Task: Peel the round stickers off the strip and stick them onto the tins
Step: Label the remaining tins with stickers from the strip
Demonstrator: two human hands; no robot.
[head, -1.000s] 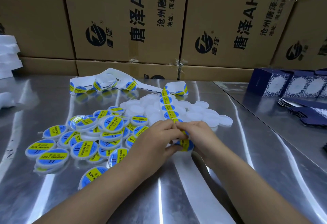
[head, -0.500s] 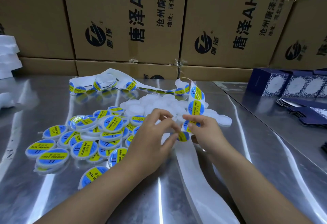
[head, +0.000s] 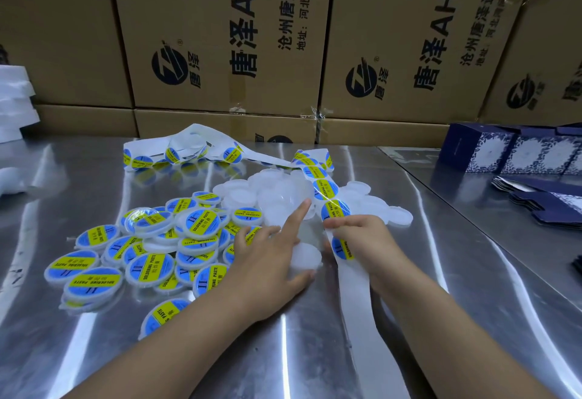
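Partly hidden, left hand (head: pixel 267 260) fingers clasp a plain tin (head: pixel 305 259); right hand (head: pixel 362 241) pinches the strip (head: pixel 343 247).

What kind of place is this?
Probably a small packing or labelling workshop: stacked cardboard cartons behind a steel table, a heap of labelled tins, and a sticker strip.

On the metal table (head: pixel 441 272), the labelled tins (head: pixel 148 250) lie heaped at the left, with the unlabelled tins (head: pixel 277 190) piled behind and to their right. The sticker strip (head: pixel 327 190) runs from a tangle at the back, over the unlabelled pile, toward the near edge between the two hands. Cardboard cartons (head: pixel 220 36) stand stacked behind the table, and small boxes (head: pixel 504 153) sit at the far right.
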